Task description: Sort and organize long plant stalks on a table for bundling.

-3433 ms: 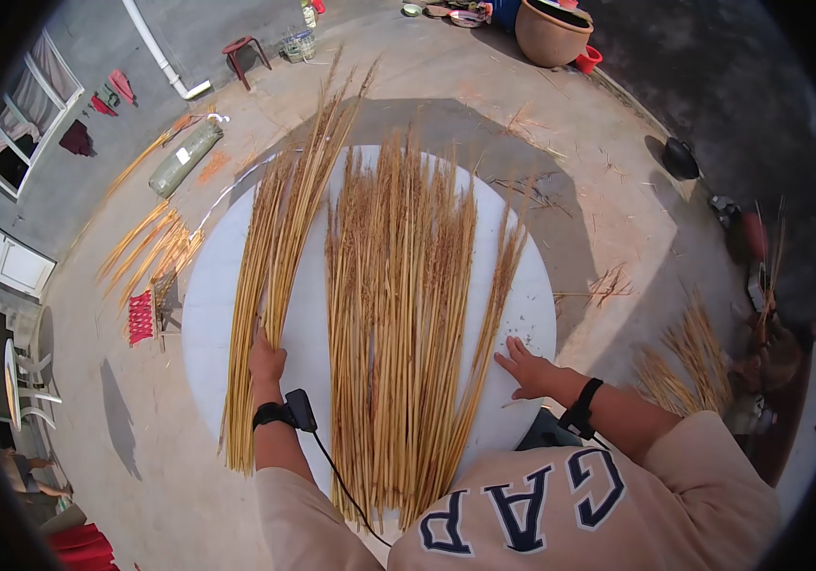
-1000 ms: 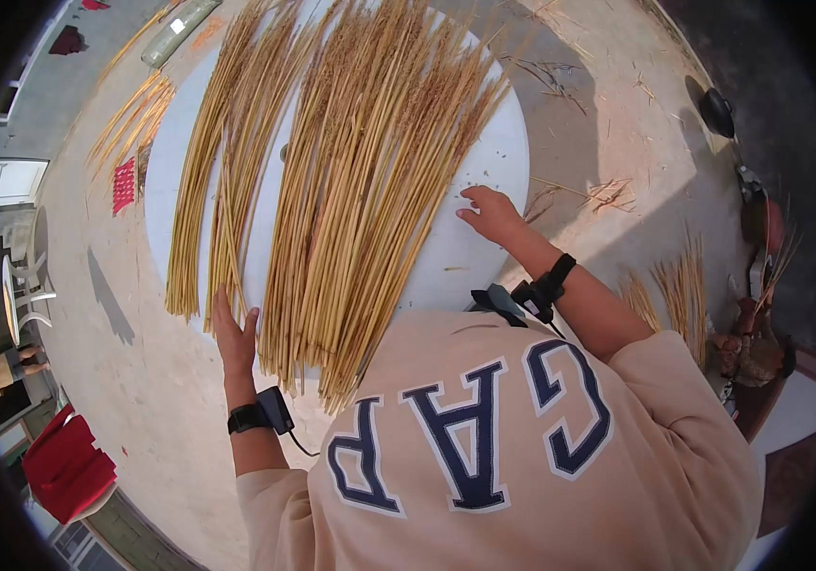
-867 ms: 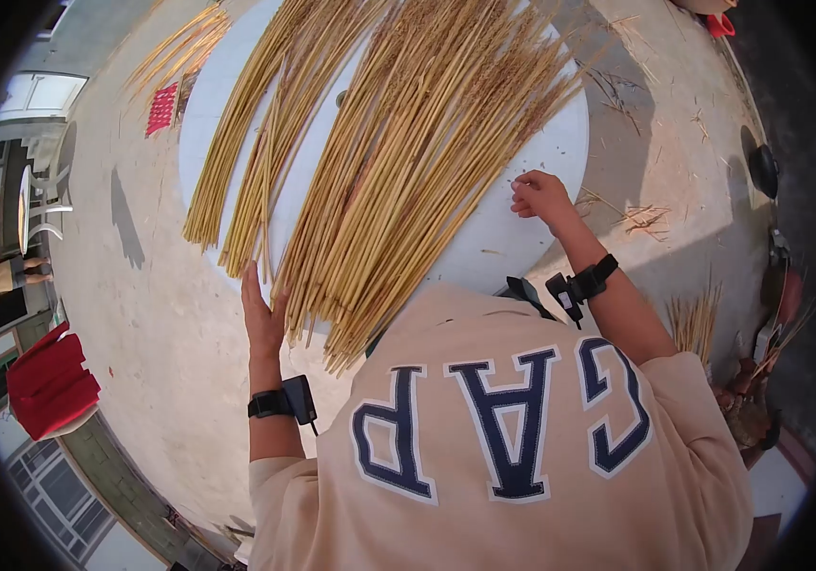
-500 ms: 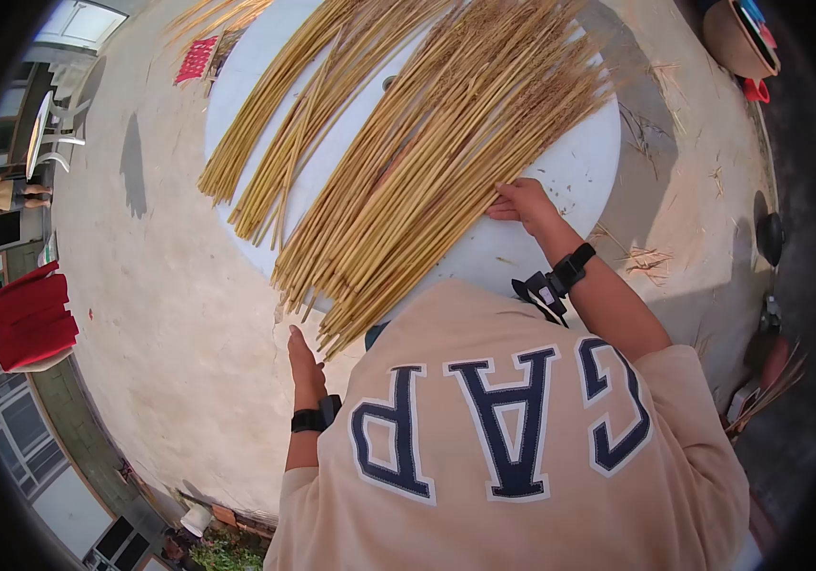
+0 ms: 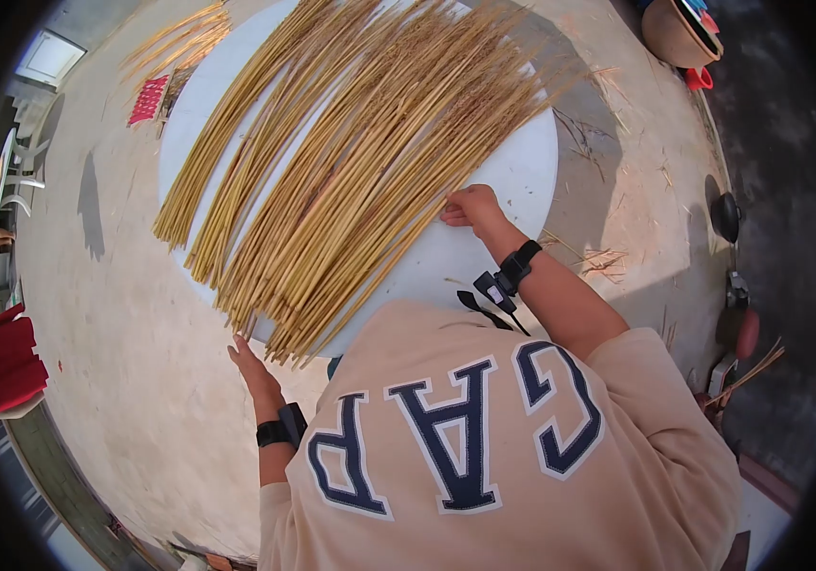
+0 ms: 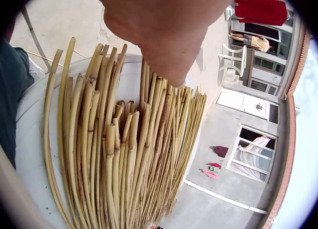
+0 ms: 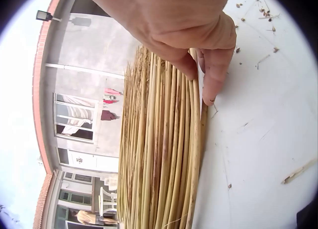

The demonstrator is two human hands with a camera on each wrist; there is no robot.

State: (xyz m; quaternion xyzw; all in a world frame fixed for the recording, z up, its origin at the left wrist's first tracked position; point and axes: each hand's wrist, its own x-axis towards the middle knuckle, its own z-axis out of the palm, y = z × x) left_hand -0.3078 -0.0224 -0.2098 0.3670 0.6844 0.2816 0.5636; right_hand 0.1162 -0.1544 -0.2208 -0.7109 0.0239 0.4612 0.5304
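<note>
Dried sorghum stalks (image 5: 322,214) with feathery brown heads lie in a wide layer across a round white table (image 5: 525,176). Beside that layer, two narrower rows of stalks (image 5: 213,143) lie to the left. My left hand (image 5: 256,369) is at the near cut ends, fingers extended and fingertips right at the butts; in the left wrist view the hand (image 6: 164,35) covers part of the ends. At the layer's right edge my right hand (image 5: 475,206) has curled fingers. The right wrist view shows its thumb and a finger (image 7: 213,82) pinching an outermost stalk (image 7: 196,139).
Small seeds and bits (image 7: 268,12) are scattered on the tabletop. More stalks (image 5: 189,43) and a red woven stool (image 5: 149,101) are on the ground at the far left. A large clay pot (image 5: 675,36) stands at the back right. Red cloth (image 5: 6,362) hangs at left.
My left hand, which earlier gripped the leftmost bundle, has come to the near butts, rising to them over the last half second. My right hand has gone from the bare tabletop to the layer's right edge.
</note>
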